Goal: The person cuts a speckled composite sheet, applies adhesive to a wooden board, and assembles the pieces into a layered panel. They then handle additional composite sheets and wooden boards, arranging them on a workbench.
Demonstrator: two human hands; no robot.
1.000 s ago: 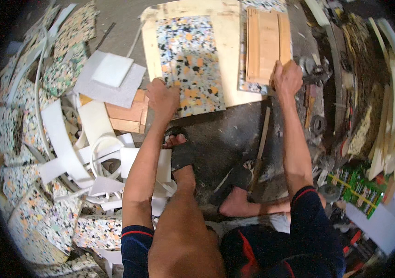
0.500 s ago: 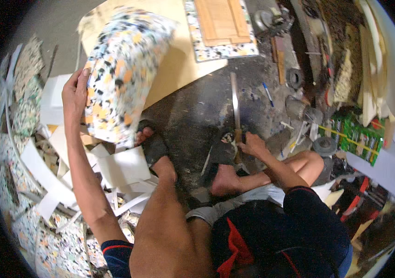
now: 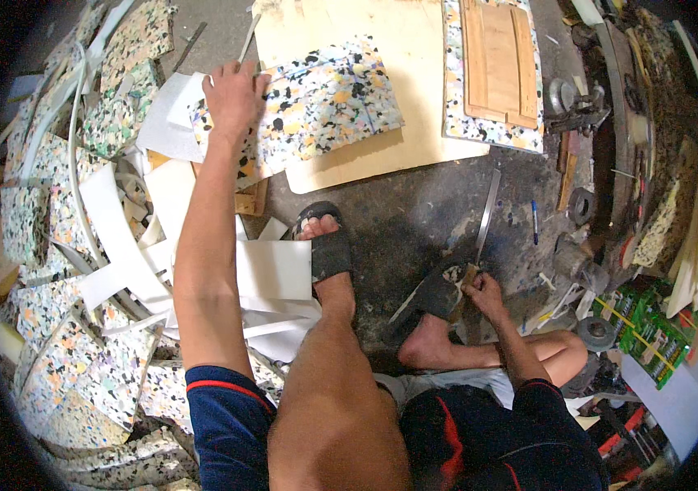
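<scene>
My left hand (image 3: 233, 96) is at the left end of a speckled foam sheet (image 3: 316, 106), its fingers bent over the far left edge. The sheet, mottled white, black, orange and blue, lies over a pale plywood board (image 3: 324, 176), with a shadow along its near right side. By my right sandal, my right hand (image 3: 486, 295) is closed around the handle of a long, narrow-bladed knife (image 3: 489, 209). The blade points away from me above the dark floor.
White foam offcuts (image 3: 275, 270) and speckled foam scraps (image 3: 95, 360) heap up at left. At far right, a wooden panel (image 3: 496, 61) rests on another foam sheet (image 3: 455, 131). A blue pen (image 3: 535, 221), tape roll (image 3: 581, 206) and green packets (image 3: 652, 331) lie at right.
The foam sheet, raised and blurred before, has come down flatter over the plywood. My left hand has moved along with it. The knife stays in my right hand; the view has shifted left.
</scene>
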